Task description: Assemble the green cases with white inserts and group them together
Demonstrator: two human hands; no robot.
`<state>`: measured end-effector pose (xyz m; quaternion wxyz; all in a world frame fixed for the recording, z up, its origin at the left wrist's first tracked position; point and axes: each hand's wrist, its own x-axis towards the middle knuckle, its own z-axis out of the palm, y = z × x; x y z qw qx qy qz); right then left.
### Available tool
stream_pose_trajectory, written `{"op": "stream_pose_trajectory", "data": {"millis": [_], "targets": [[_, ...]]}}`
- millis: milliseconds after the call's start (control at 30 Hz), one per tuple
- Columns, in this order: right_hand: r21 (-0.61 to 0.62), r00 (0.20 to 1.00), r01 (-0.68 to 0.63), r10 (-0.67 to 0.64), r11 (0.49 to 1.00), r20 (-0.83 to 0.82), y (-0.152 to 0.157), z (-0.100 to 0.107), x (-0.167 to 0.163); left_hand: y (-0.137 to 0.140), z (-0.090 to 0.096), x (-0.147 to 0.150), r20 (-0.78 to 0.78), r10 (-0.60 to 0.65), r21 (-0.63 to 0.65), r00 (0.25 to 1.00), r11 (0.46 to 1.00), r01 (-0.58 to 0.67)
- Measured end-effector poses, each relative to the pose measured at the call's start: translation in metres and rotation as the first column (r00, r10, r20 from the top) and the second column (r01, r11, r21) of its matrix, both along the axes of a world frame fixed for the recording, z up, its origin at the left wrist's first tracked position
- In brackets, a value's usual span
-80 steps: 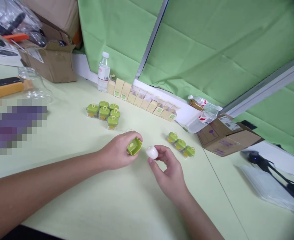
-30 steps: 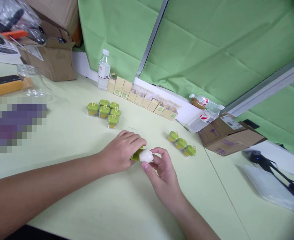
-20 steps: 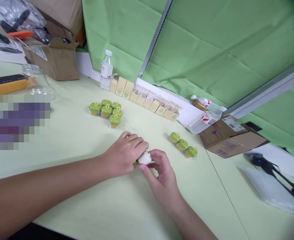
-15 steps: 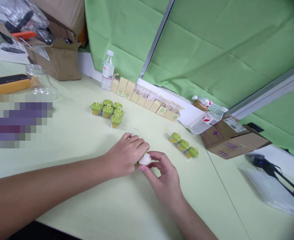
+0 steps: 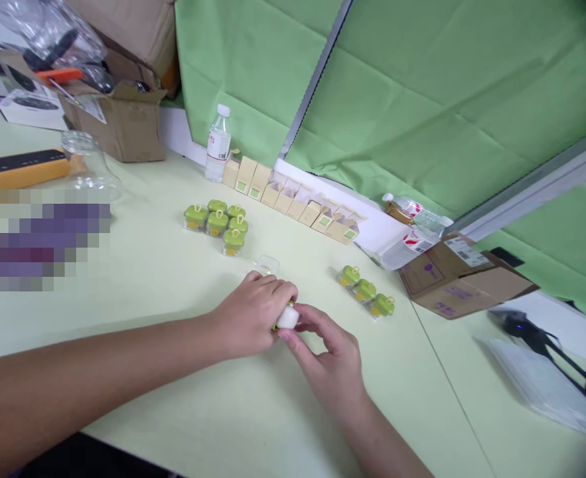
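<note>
My left hand (image 5: 253, 312) is closed around a green lid (image 5: 275, 326), mostly hidden by my fingers; my right hand (image 5: 333, 355) pinches a white piece (image 5: 287, 317) between thumb and fingers, right at the lid, in the middle of the desk (image 5: 173, 405). A clear container (image 5: 267, 264) sits just beyond my left knuckles; six green-lidded containers (image 5: 217, 220) stand clustered at far left, three more (image 5: 365, 290) in a row to the right, with yellow patches showing through or on their clear sides, I cannot tell which. Small beige cartons (image 5: 285, 198) line the far edge, several with flaps up; a capped bottle (image 5: 218, 145) stands at their left end; a cardboard box (image 5: 136, 129) at far left holds clear plastic and an orange-handled tool (image 5: 60, 75); green cloth (image 5: 422, 86) hangs behind.
</note>
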<state>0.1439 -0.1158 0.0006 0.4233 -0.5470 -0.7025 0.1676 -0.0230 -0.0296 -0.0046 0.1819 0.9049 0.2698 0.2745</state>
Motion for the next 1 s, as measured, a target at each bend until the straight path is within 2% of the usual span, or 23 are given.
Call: {"op": "stream_pose_trajectory", "data": {"millis": [200,500,800,1000], "targets": [[0.082,0.992,-0.017,0.007,0.996,0.128,-0.001,0.0,0.001,0.001,-0.007,0.0,0.038,-0.035,-0.049,0.999,0.998,0.037],[0.084,0.984,-0.038,0.023,0.996,0.175,-0.002,0.004,0.002,0.001,-0.013,-0.001,0.114,-0.089,-0.085,0.989,0.991,0.099],[0.076,0.977,-0.051,0.034,0.996,0.209,-0.001,0.005,0.002,0.001,-0.012,0.0,0.092,-0.116,-0.077,0.989,0.989,0.123],[0.062,0.978,0.007,-0.02,0.998,0.209,-0.003,0.003,0.0,0.002,-0.014,0.001,0.102,-0.122,-0.063,0.987,0.99,0.128]]}}
